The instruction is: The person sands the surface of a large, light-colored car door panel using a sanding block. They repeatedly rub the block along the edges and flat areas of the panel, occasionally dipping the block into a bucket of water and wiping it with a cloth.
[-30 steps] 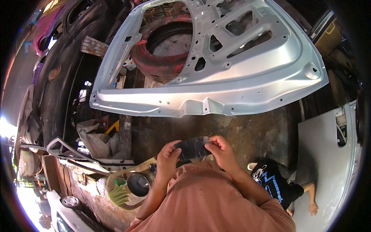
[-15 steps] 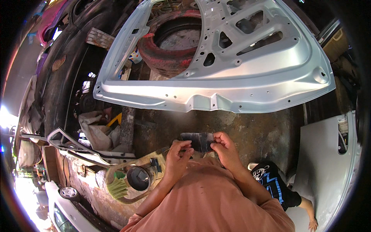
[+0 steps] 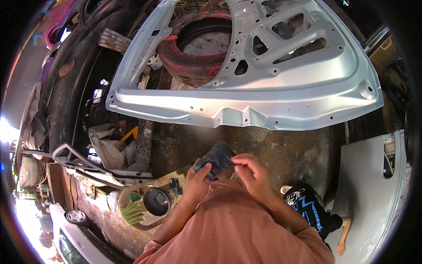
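Note:
My left hand point(image 3: 196, 181) grips a dark grey sheet of sandpaper point(image 3: 215, 159) by its lower left part, thumb laid across the face. The sheet is tilted, one corner pointing up and away from me. At its right edge is my right hand point(image 3: 252, 174), fingers bent and a little apart from the thumb. Its fingertips are at the edge, and whether they touch it is hard to see. Beyond both hands lies a silver-grey car door panel point(image 3: 263, 108), inner side up, with many holes and cut-outs.
A tyre with red stains point(image 3: 191, 72) shows through the panel's large opening. At lower left, a dark round container point(image 3: 157, 201) stands beside a green glove point(image 3: 132, 213). At right, another person in a black shirt point(image 3: 307, 207) reaches toward a grey panel point(image 3: 369, 176).
The sheet has turned from lying level between both hands to a slant in my left hand. My right fingers have loosened from its edge. The other person's hand has shifted left.

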Motion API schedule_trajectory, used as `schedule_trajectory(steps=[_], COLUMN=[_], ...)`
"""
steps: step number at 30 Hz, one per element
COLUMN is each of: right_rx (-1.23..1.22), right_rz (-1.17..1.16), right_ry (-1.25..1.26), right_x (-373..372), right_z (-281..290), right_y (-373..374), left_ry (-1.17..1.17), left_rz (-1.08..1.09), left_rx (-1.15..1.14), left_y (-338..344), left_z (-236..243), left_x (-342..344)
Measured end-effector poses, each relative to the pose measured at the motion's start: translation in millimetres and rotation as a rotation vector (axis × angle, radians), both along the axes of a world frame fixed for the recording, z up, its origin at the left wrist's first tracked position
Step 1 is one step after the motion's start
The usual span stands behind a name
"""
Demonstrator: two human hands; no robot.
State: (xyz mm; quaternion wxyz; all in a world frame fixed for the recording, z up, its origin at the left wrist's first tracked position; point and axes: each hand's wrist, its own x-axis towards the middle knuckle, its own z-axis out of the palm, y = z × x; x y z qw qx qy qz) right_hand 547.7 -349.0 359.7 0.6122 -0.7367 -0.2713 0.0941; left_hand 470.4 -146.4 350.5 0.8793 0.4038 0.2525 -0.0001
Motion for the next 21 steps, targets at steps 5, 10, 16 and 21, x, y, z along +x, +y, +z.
schedule_trajectory(steps=[5,10,16,21], right_rx=[0.302,0.249,-0.078,-0.169], right_rz=[-0.063,-0.025,-0.099,-0.170], right_ry=[0.686,0.732,0.485,0.373], right_x=[5.4,0.3,-0.3,-3.3], right_z=[-2.2,15.9,10.2,14.8], right_y=[0.3,9.9,11.6,21.8], left_ry=[0.003,0.132,-0.199,-0.362], left_rz=[-0.108,-0.221,-0.136,-0.378], left_rx=[-0.091,0.138,0.785,1.325], left_y=[7.6,9.4,7.2,15.6], left_z=[14.5,6.3,6.3,20.6], left_x=[-5.9,-7.6,-8.4,-6.3])
